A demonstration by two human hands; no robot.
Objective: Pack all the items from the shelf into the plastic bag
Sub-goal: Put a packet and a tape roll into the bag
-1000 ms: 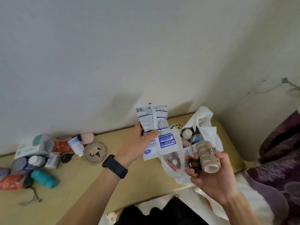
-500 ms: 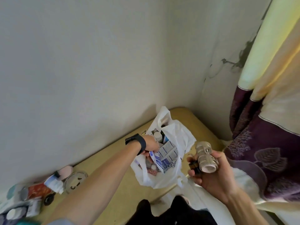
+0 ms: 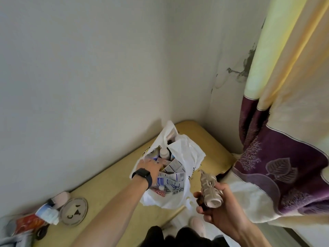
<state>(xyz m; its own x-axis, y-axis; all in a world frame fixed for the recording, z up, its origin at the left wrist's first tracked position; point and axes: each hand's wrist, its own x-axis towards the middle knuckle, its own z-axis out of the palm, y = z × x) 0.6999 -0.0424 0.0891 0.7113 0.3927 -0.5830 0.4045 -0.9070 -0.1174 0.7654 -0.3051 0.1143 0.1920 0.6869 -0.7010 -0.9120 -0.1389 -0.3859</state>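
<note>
A white plastic bag (image 3: pixel 188 154) stands open on the yellow shelf (image 3: pixel 110 182), near the corner of the wall. Inside it lie blue-and-white packets (image 3: pixel 170 180), small boxes and a white bottle (image 3: pixel 164 153). My left hand (image 3: pixel 151 166), with a black wristband, reaches into the bag's mouth with its fingers stretched flat over the contents and nothing in its grip. My right hand (image 3: pixel 219 209) hovers to the right of the bag, below its rim, closed around a beige bandage roll (image 3: pixel 210 189) together with a small dark bottle that is mostly hidden behind the roll.
On the shelf's left end lie a round wooden disc (image 3: pixel 73 211), a pink roll (image 3: pixel 61 197), a white-and-blue tube (image 3: pixel 47 212) and an orange can (image 3: pixel 28 223). A purple-and-cream curtain (image 3: pixel 284 157) hangs at the right. The wall runs behind the shelf.
My left hand carried the blue-and-white packets into the bag and let go of them; they now lie inside. The view swung right. My right hand kept hold of the bandage roll.
</note>
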